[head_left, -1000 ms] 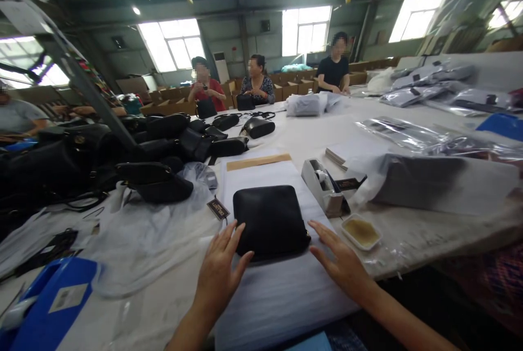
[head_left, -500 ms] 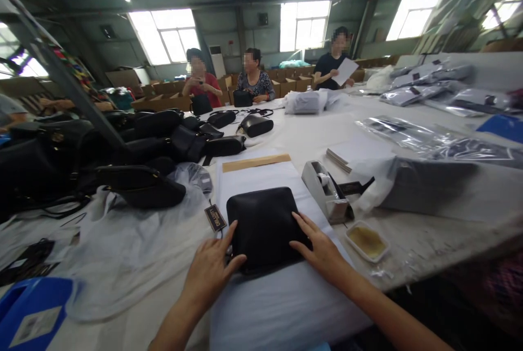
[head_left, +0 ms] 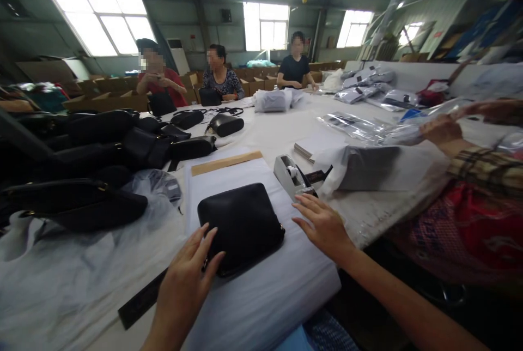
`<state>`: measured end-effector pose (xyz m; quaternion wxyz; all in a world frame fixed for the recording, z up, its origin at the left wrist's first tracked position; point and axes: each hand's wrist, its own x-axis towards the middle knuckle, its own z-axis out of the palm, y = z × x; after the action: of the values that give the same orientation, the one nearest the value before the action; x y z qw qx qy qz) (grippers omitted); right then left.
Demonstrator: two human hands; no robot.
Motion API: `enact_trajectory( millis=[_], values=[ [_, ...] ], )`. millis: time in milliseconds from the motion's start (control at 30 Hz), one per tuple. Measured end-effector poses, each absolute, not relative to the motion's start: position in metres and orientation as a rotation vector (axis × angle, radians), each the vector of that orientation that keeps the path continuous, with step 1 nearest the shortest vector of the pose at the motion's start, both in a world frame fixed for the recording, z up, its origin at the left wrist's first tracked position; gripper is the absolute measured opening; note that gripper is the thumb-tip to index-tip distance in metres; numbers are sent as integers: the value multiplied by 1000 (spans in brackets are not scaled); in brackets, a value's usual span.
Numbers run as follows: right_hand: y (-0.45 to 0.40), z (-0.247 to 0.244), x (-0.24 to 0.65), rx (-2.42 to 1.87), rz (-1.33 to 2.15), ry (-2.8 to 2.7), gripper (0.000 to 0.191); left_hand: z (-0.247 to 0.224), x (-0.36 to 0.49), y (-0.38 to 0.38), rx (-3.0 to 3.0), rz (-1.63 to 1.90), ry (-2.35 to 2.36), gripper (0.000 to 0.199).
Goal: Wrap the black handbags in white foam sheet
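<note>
A black bag (head_left: 241, 228) lies flat on white tissue sheets (head_left: 261, 307) in front of me. My left hand (head_left: 190, 272) rests its spread fingers on the bag's left edge. To the right of the bag, not touching it, my right hand (head_left: 322, 225) is held with fingers apart and nothing in it. Its fingertips are close to the grey tape dispenser (head_left: 292, 176). A brown paper strip (head_left: 226, 163) lies across the top of the sheets.
Many black bags (head_left: 102, 149) are piled at the left. A dark flat strip (head_left: 141, 299) lies left of my left hand. A wrapped grey item (head_left: 368, 168) sits right of the dispenser. Another person's hand (head_left: 443, 130) is at the right; three people sit or stand across the table.
The view has swung right. My right hand has left the bag and moved toward the tape dispenser. The bag is turned, and its hanging tag no longer shows. A person's arms have appeared at right.
</note>
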<state>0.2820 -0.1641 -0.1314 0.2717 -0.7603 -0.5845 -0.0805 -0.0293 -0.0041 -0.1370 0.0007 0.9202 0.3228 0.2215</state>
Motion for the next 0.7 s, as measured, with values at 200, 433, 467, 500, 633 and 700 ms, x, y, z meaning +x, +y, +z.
enact_trajectory(
  millis=[200, 433, 467, 500, 633, 700],
  values=[
    [-217, -150, 313, -2400, -430, -1464, 44, -157, 15, -21, 2958, 607, 893, 63],
    [-234, -191, 319, -2545, -234, -1512, 46, -162, 13, -22, 2925, 604, 925, 63],
    [-232, -192, 320, -2541, -219, -1514, 44, -162, 13, -23, 2923, 597, 930, 63],
    [-231, -192, 321, -2536, -199, -1517, 43, -161, 13, -23, 2921, 590, 934, 64],
    [-230, -184, 331, -2499, 13, -1476, 45, -162, 13, -24, 2905, 578, 955, 62],
    [-231, -176, 338, -2383, 147, -1333, 49, -164, 12, -24, 2894, 596, 947, 62]
  ],
)
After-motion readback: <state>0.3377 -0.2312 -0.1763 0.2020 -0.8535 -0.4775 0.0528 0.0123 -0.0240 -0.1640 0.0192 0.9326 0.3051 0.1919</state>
